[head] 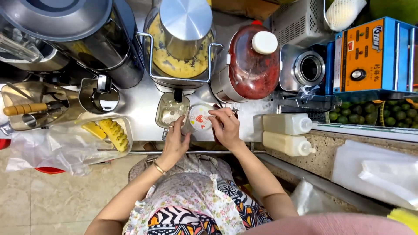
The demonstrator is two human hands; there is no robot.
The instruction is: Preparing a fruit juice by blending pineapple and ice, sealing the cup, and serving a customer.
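1. Left hand (175, 141): wrapped around the side of a small clear plastic cup with a white sealed top printed with coloured motifs (198, 118); fingers closed on the cup wall.
2. Right hand (225, 126): fingertips pinch the right edge of the cup's top; the rest of the hand curves over the cup's right side.
3. Cup position: held above the front edge of the stainless steel counter (139, 102), just in front of a clear square drip container (170, 109).
4. Behind the cup: a clear dispenser tank of yellow juice with a metal lid (182, 41) and a round tank of red juice with a white cap (252, 61).
5. Right of the hands: two white squeeze bottles lying on their sides (287, 132).
6. Left of the hands: a clear tub of cut yellow pineapple (109, 132).
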